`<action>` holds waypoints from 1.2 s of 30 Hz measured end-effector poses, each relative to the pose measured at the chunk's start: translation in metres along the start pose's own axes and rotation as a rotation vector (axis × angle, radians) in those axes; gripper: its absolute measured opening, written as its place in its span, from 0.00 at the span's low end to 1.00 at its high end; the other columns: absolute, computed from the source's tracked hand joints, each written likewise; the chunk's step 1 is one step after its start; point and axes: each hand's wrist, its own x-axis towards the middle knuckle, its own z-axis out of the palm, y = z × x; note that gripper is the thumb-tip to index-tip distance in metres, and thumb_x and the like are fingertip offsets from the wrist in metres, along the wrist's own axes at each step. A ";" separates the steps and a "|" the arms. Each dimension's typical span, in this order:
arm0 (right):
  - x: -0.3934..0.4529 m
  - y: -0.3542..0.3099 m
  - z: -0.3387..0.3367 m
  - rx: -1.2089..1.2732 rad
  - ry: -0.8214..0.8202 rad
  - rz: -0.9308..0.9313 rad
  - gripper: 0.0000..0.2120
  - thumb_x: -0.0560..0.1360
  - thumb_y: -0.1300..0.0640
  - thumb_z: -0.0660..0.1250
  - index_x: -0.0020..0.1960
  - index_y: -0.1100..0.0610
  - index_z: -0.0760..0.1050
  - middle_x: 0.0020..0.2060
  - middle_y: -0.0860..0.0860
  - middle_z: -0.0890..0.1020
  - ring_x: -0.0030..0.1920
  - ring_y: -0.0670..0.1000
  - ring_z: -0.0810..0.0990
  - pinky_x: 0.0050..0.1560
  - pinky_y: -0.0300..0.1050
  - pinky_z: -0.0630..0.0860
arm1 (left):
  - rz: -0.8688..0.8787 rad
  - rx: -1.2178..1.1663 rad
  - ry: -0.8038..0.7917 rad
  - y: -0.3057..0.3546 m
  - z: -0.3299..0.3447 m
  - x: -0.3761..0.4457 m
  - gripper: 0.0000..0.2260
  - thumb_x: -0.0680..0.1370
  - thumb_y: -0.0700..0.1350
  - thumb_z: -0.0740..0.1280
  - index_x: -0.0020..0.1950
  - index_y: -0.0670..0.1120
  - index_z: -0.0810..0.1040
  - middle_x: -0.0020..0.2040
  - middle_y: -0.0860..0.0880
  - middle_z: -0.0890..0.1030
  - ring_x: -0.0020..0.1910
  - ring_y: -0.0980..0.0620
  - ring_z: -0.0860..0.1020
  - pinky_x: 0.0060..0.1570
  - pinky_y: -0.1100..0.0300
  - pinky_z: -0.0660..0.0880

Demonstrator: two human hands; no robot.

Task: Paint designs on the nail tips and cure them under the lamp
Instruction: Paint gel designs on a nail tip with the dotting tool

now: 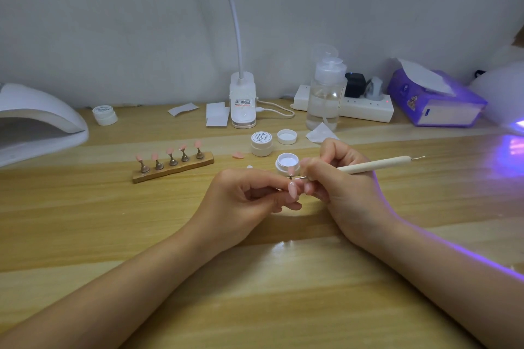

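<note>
I'm pinching a nail tip (291, 170) on its stand in my left hand (241, 201); my right hand (337, 184) is gripping the dotting pen (371, 165), its long axis pointing left at the tip.

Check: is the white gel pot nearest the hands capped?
No, the white gel pot is open; a loose white lid lies behind it on the wooden table.

I can see writing in a few spots, but it is all too small or blurry for me to read. There is curly black writing on the lid of the closed white jar (261, 138). The far jar (105, 115) has some too. The clip lamp base (242, 102) has a sticker.
</note>
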 end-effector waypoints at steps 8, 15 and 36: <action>0.000 -0.005 0.002 0.160 -0.063 0.068 0.13 0.59 0.51 0.71 0.24 0.53 0.69 0.19 0.51 0.70 0.18 0.46 0.71 0.28 0.38 0.76 | 0.078 0.045 -0.014 0.000 -0.001 0.000 0.11 0.70 0.40 0.68 0.51 0.41 0.81 0.38 0.56 0.83 0.36 0.58 0.81 0.34 0.68 0.73; 0.002 -0.004 -0.001 0.158 -0.113 0.055 0.13 0.58 0.50 0.72 0.24 0.53 0.69 0.19 0.51 0.72 0.21 0.51 0.74 0.31 0.39 0.76 | 0.095 0.075 -0.005 0.001 -0.001 0.000 0.11 0.70 0.42 0.67 0.50 0.40 0.80 0.39 0.51 0.83 0.36 0.58 0.81 0.34 0.67 0.74; 0.003 0.002 -0.001 0.060 -0.043 0.011 0.26 0.72 0.74 0.59 0.22 0.51 0.63 0.17 0.50 0.65 0.17 0.44 0.68 0.26 0.35 0.72 | 0.079 0.087 -0.023 0.002 0.000 -0.001 0.10 0.69 0.39 0.67 0.50 0.40 0.80 0.37 0.47 0.82 0.34 0.63 0.79 0.35 0.69 0.73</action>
